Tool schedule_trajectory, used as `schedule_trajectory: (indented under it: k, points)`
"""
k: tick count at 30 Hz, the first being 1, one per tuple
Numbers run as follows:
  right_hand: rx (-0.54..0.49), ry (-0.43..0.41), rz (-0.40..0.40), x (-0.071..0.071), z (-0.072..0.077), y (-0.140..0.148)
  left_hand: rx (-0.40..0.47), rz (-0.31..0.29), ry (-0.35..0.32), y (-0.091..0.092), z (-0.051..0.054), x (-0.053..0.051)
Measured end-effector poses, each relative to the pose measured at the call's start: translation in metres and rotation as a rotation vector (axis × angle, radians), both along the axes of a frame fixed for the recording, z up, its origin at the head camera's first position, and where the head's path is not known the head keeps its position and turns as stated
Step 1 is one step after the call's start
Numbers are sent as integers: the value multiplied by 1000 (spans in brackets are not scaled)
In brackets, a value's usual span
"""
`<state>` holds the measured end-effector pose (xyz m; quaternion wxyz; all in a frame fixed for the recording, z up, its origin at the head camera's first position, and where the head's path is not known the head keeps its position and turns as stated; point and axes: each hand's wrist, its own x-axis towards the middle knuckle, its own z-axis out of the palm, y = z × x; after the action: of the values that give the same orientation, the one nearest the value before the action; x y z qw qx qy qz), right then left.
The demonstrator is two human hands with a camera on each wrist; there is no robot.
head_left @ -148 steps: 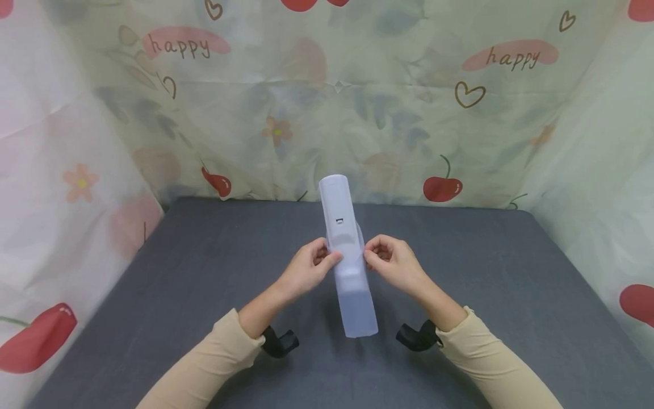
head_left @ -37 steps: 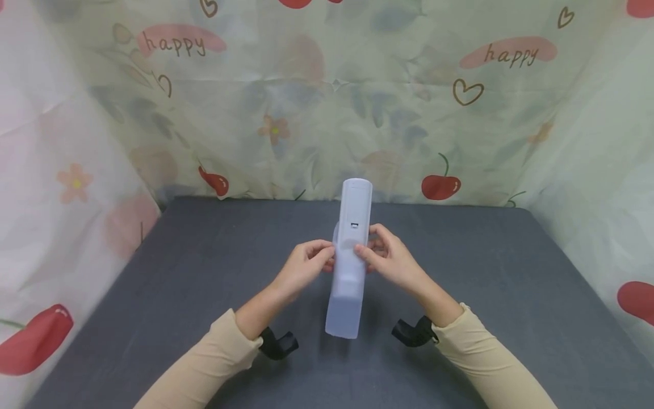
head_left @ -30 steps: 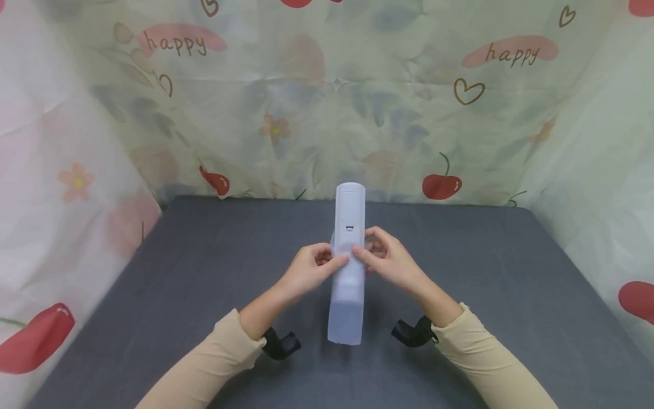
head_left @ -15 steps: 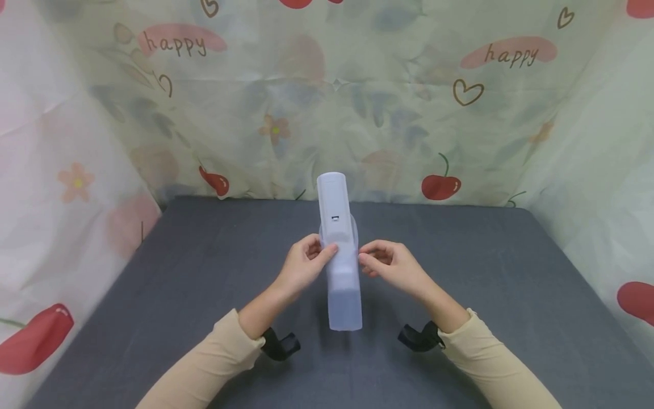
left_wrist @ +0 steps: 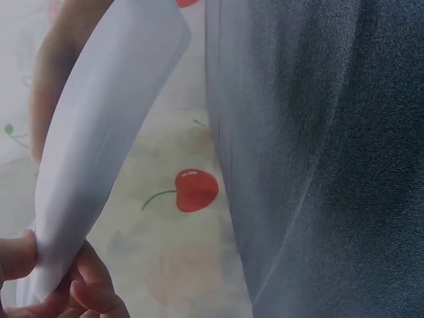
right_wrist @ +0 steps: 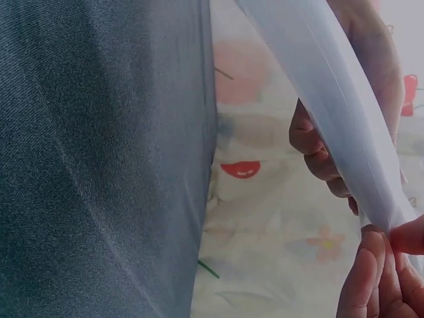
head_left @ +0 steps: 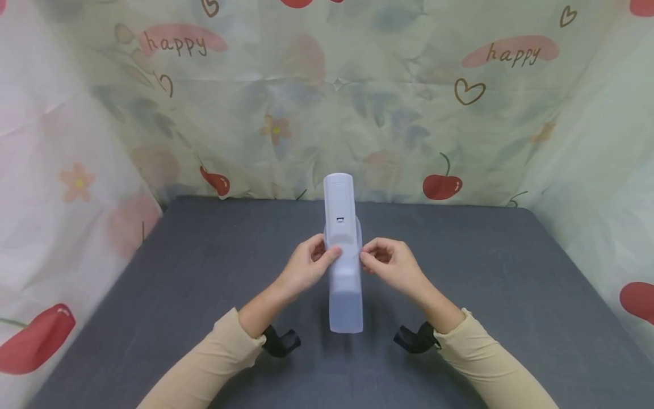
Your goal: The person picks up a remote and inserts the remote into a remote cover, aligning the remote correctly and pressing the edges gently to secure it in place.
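A long white plastic device (head_left: pixel 345 275) with a small port in its back and a see-through lower end is held up over the table, nearly upright. My left hand (head_left: pixel 302 266) grips its left side, thumb across the back and the other fingers mostly hidden behind it. On the opposite side, my right hand (head_left: pixel 397 264) pinches the edge between thumb and fingertips. The right wrist view shows that pinch, with the right fingers (right_wrist: pixel 381 278) at the end of the pale casing (right_wrist: pixel 351 112). The front of the device faces away from the head camera.
A dark grey cloth-covered table (head_left: pixel 204 255) lies beneath the hands. Printed curtains (head_left: pixel 337 113) with cherries and hearts stand at the back and both sides. Black wrist mounts (head_left: pixel 280 342) hang below each wrist.
Since one second ago, my right thumb has slid off the back to the right edge. The device's top has shifted slightly left and up; the left hand keeps its grip.
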<state>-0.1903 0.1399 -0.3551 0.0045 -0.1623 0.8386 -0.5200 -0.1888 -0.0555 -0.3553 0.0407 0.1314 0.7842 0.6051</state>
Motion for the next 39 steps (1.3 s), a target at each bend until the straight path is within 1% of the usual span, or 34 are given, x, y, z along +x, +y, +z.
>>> schedule_trajectory:
  k: [1,7,14,18,22,28,30,34,36,39]
  points:
    - [-1,6,-6,1,0,0,-9,-8,10,0,0,0]
    - [-7,26,-43,2,1,0,-25,-55,11,1,0,0]
    - [-12,35,-83,3,2,0,-28,-70,-9,2,-1,1]
    - [-24,34,-94,2,0,-1,-36,-93,-9,2,-1,1]
    - [-43,17,-73,-1,-3,0,-41,-88,-5,1,0,1]
    - [-94,-106,66,-3,-1,2,-67,-27,-3,0,-1,2]
    - [-124,-138,87,-3,2,3,-72,-18,-2,0,-2,1]
    - [-142,-166,71,-3,8,2,-82,-12,23,0,-2,0]
    - [-123,-166,59,-4,11,1,-91,-15,40,1,-2,0]
    - [-73,-159,43,-5,13,-1,-116,-37,61,2,-2,1]
